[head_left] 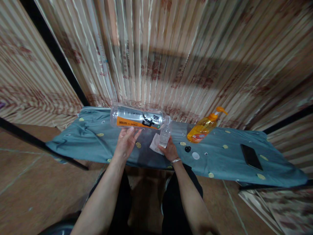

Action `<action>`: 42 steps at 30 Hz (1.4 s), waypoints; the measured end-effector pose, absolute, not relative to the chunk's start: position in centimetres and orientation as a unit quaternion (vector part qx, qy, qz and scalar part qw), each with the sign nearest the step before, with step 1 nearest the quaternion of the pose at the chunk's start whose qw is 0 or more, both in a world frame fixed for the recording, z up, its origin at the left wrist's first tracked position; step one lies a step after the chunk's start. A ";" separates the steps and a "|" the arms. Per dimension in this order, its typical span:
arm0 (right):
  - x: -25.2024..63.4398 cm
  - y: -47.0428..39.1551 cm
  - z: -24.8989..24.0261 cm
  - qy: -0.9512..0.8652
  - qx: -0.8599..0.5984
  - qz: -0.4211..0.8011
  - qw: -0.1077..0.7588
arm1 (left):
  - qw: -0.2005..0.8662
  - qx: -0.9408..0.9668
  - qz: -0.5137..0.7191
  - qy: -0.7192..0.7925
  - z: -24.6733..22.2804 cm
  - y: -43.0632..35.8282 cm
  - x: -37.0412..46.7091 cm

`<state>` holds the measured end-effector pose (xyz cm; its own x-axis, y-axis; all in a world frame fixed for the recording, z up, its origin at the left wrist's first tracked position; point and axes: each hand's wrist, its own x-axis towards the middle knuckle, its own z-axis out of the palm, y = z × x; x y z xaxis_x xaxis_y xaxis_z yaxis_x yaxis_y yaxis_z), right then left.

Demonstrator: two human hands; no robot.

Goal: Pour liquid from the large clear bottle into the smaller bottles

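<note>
A large clear plastic bottle [137, 116] with an orange and silver label lies almost level, its neck pointing right. My left hand [127, 138] holds it from below, the fingers partly hidden behind it. My right hand [170, 150] is closed around a small clear bottle [165, 132], which stands slightly tilted. The large bottle's mouth meets the top of the small one; whether they touch is unclear. A folded white tissue [156, 143] sits beside and partly under the small bottle. Clear liquid seems to show inside the small bottle.
To the right stands a pump bottle [201, 129] of orange liquid. A black cap [187, 149] and a white cap [195, 155] lie nearby, with a dark phone [251, 157] farther right. Teal cloth [225, 163] covers the narrow table; a striped curtain [156, 65] hangs behind.
</note>
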<state>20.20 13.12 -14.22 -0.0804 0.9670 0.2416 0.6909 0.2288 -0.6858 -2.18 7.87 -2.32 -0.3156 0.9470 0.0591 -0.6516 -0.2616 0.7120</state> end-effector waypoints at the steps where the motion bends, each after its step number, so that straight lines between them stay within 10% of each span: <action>1: 20.2 13.1 -14.2 -0.705 -0.588 0.203 0.340 | 0.530 0.248 0.755 0.297 -2.3 7.9 -2.2; 42: 20.1 13.1 -14.2 -0.703 -0.590 0.207 0.339 | 0.548 0.239 0.755 0.268 -2.0 7.9 -2.1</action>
<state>20.13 13.14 -14.23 -0.0747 0.9696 0.2329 0.6890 0.2190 -0.6909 -2.10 7.86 -2.02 -0.2851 0.9561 0.0674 -0.7000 -0.2558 0.6668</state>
